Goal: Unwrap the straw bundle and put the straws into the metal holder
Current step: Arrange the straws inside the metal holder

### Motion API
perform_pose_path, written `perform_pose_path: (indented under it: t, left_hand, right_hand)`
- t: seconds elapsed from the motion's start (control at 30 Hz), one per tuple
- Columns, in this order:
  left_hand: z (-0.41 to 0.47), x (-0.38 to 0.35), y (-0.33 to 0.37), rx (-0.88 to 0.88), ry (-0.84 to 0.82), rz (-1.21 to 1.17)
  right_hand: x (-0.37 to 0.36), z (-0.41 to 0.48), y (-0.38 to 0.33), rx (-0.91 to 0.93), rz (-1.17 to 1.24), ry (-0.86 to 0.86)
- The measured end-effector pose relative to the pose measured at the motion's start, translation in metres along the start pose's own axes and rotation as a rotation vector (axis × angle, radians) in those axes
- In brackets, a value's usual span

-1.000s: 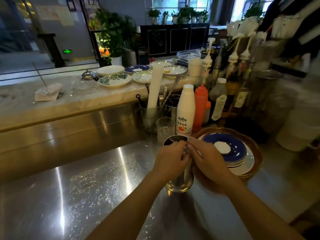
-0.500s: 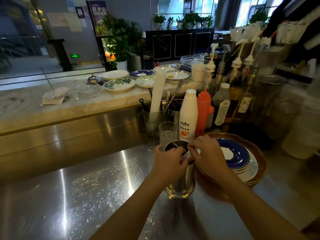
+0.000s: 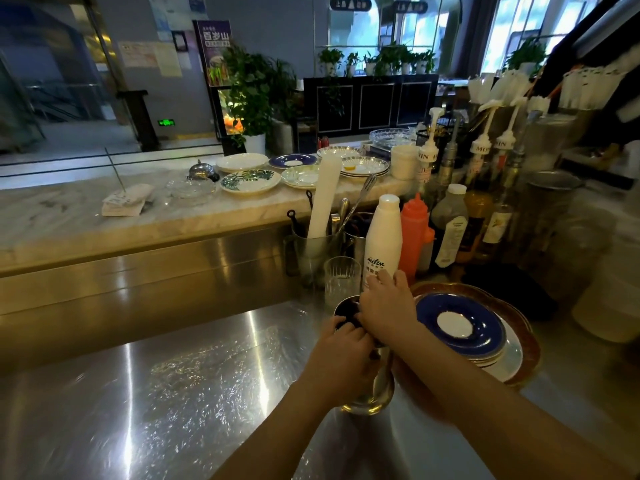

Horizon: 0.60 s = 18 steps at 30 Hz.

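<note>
Your left hand (image 3: 341, 355) wraps the metal holder (image 3: 372, 393), fingers clamped to steady it on the counter (image 3: 173, 393), while your right hand (image 3: 386, 311) covers its rim, grip hidden.

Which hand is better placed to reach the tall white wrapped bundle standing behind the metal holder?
Probably the right hand: it sits over the metal holder's rim, nearer the bundle; the left hand grips the holder's side.

The room is dim. Far windows (image 3: 519, 36) glow bright. The near steel counter (image 3: 173, 393) shines with glare. Edges look bent and blurry.
</note>
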State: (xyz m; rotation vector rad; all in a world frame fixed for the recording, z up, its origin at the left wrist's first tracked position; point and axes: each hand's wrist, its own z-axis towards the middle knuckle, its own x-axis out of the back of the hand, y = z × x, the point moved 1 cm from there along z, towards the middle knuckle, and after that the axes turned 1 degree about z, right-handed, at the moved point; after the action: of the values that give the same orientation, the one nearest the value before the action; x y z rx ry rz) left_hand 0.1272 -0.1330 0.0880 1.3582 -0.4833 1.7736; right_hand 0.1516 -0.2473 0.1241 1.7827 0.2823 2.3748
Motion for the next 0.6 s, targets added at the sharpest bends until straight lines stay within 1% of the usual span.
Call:
perform_pose_path:
  t: [0.17, 0.23, 0.27, 0.37, 0.43, 0.5, 0.6]
  left_hand:
    - [-0.001, 0.001, -0.003, -0.015, -0.013, -0.023]
    - [0.000, 0.001, -0.003, -0.017, -0.023, -0.003]
    - [0.000, 0.001, -0.002, -0.017, -0.024, 0.001]
    - [-0.002, 0.001, -0.003, -0.017, 0.003, -0.012]
    - [-0.002, 0.002, -0.003, -0.007, 0.022, -0.010]
    - [-0.001, 0.003, -0.002, 0.016, 0.015, -0.001]
    - [0.001, 0.003, 0.000, 0.051, 0.033, 0.006]
  right_hand:
    - [-0.006, 0.000, 0.000, -0.111, 0.006, -0.069]
    - [-0.007, 0.002, 0.001, -0.163, 0.125, -0.068]
    - [-0.007, 0.003, 0.001, -0.155, 0.215, -0.064]
    - [-0.002, 0.001, 0.009, -0.019, 0.456, -0.016]
    - [0.006, -0.002, 0.020, 0.067, 0.546, -0.026]
    - [0.009, -0.006, 0.035, 0.135, 0.533, -0.125]
    - [0.007, -0.013, 0.047, 0.226, 0.426, -0.265]
